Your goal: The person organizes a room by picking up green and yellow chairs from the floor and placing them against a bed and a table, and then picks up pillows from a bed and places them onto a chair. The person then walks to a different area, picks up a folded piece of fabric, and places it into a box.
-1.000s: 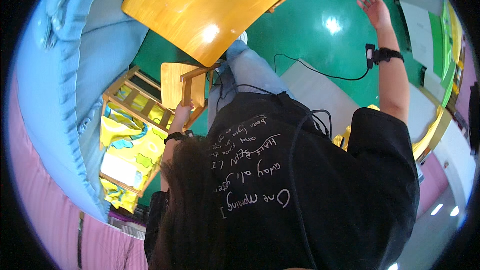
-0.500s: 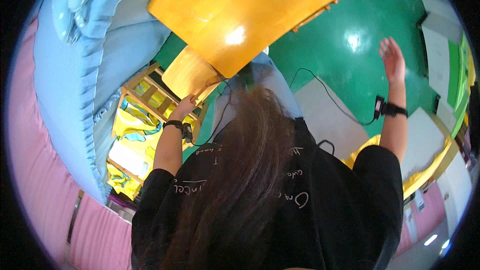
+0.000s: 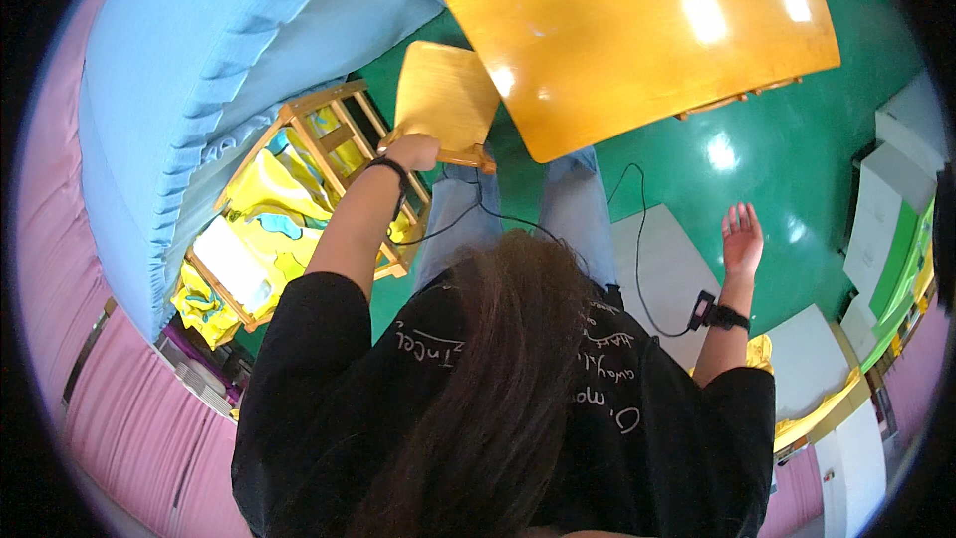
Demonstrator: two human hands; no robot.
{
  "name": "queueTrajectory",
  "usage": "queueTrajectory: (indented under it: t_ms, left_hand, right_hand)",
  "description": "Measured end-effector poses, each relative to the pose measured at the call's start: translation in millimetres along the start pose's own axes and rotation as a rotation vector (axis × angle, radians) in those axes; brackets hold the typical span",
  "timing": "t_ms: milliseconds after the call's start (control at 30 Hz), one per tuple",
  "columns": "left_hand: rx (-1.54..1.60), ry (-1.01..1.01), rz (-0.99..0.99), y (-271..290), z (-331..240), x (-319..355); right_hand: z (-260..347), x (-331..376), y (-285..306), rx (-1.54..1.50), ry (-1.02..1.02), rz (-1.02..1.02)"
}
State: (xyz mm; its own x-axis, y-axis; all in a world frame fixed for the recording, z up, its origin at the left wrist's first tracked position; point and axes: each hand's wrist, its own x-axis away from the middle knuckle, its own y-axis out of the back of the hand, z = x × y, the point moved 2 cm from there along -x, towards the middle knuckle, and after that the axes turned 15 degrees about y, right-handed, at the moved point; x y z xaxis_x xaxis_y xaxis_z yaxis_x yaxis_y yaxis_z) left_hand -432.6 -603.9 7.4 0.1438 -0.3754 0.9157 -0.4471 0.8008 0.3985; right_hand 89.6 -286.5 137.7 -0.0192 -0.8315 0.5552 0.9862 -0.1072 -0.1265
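My left hand [image 3: 413, 151] is closed around the top rail of a small wooden chair [image 3: 444, 90], whose light seat lies beyond the rail, beside the table's near left corner. The chair's legs are mostly hidden. Out to the right, my right hand [image 3: 742, 239] hangs over the floor with its fingers stretched and nothing in it. The orange wooden table [image 3: 637, 30] stands ahead of my legs. A black strap sits on each wrist, with a thin black cable running from it.
At the left stands a wooden cot frame [image 3: 314, 144] with yellow printed bedding [image 3: 289, 179]. Blue padded fabric [image 3: 199, 90] rises behind it, with pink curtain [image 3: 149, 418] below. The green floor [image 3: 687, 169] carries a grey mat [image 3: 652, 269]. White and green cabinets [image 3: 881, 229] line the right.
The view has shifted, with the table and chair now further right. My left hand has moved right and forward with its hold on the chair. My right hand has come lower and nearer my body.
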Motion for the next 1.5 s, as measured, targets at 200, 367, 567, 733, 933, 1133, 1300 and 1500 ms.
queueTrajectory:
  t_ms: [200, 367, 567, 733, 933, 1133, 1300, 1500]
  left_hand:
    - [-0.167, -0.052, -0.003, 15, 23, -29]
    - [-0.29, -0.185, -0.085, 31, 29, -56]
    - [-0.355, -0.225, -0.061, 71, 26, -82]
    - [-0.398, -0.174, -0.111, 89, 12, -128]
    - [-0.548, -0.264, -0.215, 84, 9, -190]
    - [-0.559, -0.255, -0.368, 103, 46, -215]
    - [-0.265, -0.078, -0.752, 101, 57, -185]
    - [0.704, 0.208, -0.826, 67, 59, -165]
  right_hand:
    - [-59, 92, -10, -0.052, -0.088, -0.143]
    - [-82, 156, 1, -0.081, -0.099, -0.243]
    - [-89, 218, 20, -0.065, -0.084, -0.405]
    - [-96, 257, 36, -0.081, -0.06, -0.484]
    - [-116, 283, 42, -0.105, -0.07, -0.547]
    - [-132, 289, 32, -0.145, -0.116, -0.544]
    - [-141, 284, 20, -0.146, -0.14, -0.551]
    - [-137, 263, -1, -0.16, -0.137, -0.424]
